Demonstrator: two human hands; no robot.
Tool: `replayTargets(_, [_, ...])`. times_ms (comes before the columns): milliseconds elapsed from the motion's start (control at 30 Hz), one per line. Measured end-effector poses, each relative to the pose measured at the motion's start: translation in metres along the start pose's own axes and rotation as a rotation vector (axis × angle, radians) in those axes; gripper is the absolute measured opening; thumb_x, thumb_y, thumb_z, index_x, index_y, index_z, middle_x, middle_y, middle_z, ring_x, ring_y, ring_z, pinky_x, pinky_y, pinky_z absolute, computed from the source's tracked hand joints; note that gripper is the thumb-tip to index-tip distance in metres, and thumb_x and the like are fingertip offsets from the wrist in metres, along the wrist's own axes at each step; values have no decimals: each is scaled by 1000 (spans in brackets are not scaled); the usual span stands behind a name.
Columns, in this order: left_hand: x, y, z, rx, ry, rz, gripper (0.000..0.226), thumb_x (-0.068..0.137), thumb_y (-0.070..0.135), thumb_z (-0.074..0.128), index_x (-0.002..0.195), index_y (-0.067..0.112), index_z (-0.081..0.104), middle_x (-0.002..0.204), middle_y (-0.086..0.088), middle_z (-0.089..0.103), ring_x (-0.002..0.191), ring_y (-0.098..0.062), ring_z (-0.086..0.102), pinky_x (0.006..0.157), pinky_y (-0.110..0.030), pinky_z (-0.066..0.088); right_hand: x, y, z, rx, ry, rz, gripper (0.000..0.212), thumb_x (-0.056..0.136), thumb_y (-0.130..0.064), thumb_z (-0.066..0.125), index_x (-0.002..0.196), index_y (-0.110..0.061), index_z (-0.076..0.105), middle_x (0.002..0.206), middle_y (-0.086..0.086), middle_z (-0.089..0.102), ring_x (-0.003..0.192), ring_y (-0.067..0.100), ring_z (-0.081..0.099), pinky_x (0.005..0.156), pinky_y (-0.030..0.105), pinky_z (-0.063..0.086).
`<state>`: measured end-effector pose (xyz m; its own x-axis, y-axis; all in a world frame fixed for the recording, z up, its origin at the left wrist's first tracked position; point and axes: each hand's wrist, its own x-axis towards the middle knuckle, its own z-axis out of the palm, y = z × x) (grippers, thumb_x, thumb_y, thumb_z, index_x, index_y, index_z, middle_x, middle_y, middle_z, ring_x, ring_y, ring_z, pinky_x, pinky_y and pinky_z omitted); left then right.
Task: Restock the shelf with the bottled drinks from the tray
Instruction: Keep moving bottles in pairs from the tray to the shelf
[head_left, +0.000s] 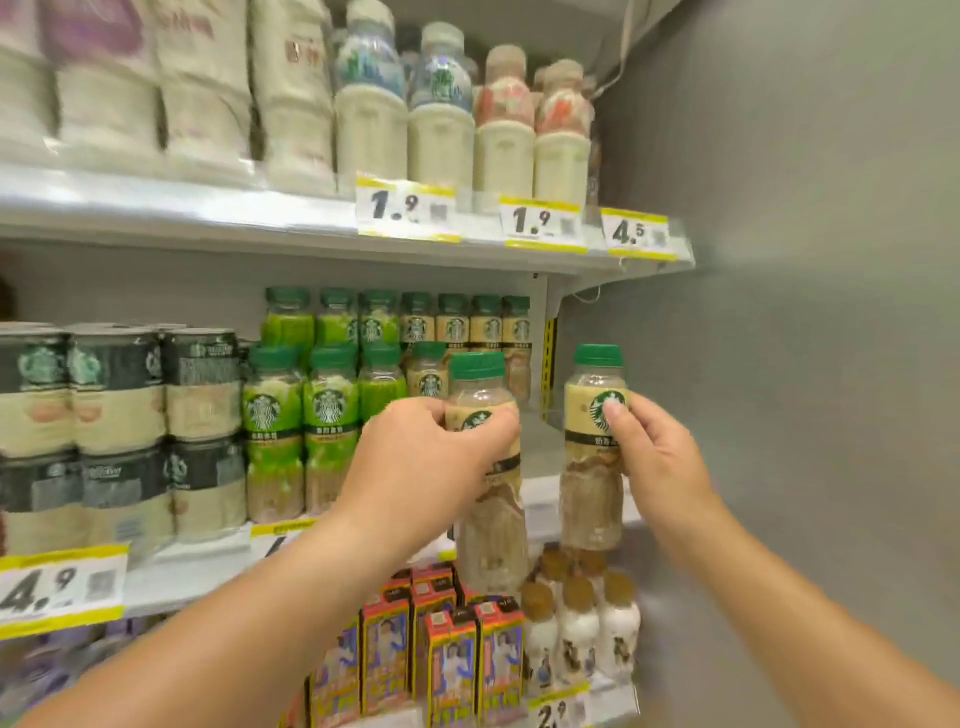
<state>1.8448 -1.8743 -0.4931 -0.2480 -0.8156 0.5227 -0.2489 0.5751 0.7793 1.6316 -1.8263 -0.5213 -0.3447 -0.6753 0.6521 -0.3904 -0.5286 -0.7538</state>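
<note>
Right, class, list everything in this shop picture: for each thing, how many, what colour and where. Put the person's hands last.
left bottle: one, beige, green cap, before the middle shelf
right bottle: one, beige, green cap, by that shelf's right end
green bottles: several, green labels, middle shelf centre
beige bottles: several, green caps, middle shelf back right
cans: several, dark and cream, stacked, middle shelf left
milky bottles: four in front, blue or red labels, top shelf
cartons: several, red-orange, below the middle shelf
brown-capped bottles: several, white, right of the cartons
price tags: several, yellow and white, shelf edges
left hand: grips the left bottle
right hand: holds the right bottle
</note>
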Motion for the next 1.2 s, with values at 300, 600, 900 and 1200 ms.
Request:
replayTargets(300, [104,18,51,164,113,-143,65,77,69,62,107,11,55,90,0,66,82,-21,64,60,-31,45,114,52,9,-7,-120,82,22,99,-48,45,117,-43,57,114,-19,66,110,2,61,101,41,48])
replayTargets(600, [129,-20,97,319,200,-260,60,91,52,59,135,17,38,131,-9,57,94,-21,51,74,-33,41,131,115,34,2,-181,240,39,101,-48,39,139,-38,40,121,-20,56,116,10,50,100,31,37])
replayTargets(900, [125,-26,116,474,259,-196,61,98,48,49,142,9,35,145,-10,41,122,-33,51,93,-38,43,133,113,34,-3,-311,259,39,101,-51,37,140,-49,35,131,-22,49,122,4,45,101,25,34])
replayTargets(1200, [94,-36,96,707,203,-181,46,85,43,69,116,16,49,111,-3,60,92,-26,66,70,-31,53,119,103,11,-151,-306,345,62,90,-55,60,143,-36,34,128,-14,54,113,8,54,88,24,43])
